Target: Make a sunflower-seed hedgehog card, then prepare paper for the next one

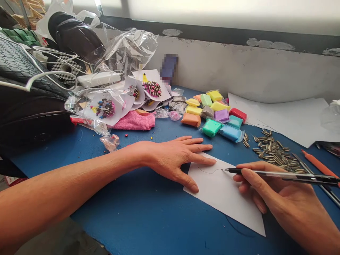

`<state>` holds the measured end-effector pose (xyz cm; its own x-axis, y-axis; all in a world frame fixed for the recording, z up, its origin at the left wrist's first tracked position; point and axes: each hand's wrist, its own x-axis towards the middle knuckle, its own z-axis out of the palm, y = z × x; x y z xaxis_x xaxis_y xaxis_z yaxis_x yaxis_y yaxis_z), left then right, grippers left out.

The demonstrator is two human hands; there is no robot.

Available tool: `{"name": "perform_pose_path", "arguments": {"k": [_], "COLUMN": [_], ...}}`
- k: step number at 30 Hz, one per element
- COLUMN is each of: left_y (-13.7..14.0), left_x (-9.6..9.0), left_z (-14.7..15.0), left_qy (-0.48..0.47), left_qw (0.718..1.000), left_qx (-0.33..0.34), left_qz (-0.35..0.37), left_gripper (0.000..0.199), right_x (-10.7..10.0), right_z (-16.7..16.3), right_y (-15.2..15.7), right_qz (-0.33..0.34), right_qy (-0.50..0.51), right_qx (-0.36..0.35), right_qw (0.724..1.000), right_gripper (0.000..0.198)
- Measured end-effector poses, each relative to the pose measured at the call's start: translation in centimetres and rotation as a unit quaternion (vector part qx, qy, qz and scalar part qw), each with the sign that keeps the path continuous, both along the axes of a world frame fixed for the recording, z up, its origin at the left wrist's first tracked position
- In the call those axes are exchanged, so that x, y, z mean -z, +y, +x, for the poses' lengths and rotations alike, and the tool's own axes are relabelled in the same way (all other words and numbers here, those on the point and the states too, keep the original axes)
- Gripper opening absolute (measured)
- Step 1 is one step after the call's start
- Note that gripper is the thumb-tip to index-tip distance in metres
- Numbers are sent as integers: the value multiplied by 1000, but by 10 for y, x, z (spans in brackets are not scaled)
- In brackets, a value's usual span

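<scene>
A sheet of white paper (225, 198) lies at an angle on the blue tabletop (143, 212). My left hand (176, 156) is spread out, its thumb and index finger pressing on the paper's left end and its other fingers over the table. Between the thumb and fingers of my right hand (276, 194) is a black and clear pen (265, 173). The pen's tip touches the paper, at the end of a thin, wavy dark line (209, 172). The right hand's lower fingers rest on or close above the sheet.
Wrapped blocks of coloured clay (211, 127) and striped sunflower seeds (276, 152) lie beyond the hands. An orange marker (318, 163) is at the right, near more white paper (281, 113). Hedgehog-like seed crafts (152, 88), a pink cloth (134, 121) and a black bag (32, 106) sit left.
</scene>
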<state>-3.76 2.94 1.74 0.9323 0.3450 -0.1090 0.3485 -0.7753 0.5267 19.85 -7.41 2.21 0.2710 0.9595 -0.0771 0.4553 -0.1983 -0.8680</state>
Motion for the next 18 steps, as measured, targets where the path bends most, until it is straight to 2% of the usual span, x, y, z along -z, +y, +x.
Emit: {"name": "perform_pose_path", "arguments": {"k": [14,18], "left_y": [0,0], "left_x": [-1,0], "left_z": [1,1], "left_qy": [4,10], "left_qw": [1000,1000], "left_qx": [1,-1], "left_qz": [-6,-8], "left_gripper": [83,83], "right_x": [-1,-2], "right_z": [11,17], "right_y": [-4,-1], "right_qz": [3,4], "right_qy": [-20,-33], "right_qx": [25,8], "right_qw": [999,999], "right_gripper": [36,44]}}
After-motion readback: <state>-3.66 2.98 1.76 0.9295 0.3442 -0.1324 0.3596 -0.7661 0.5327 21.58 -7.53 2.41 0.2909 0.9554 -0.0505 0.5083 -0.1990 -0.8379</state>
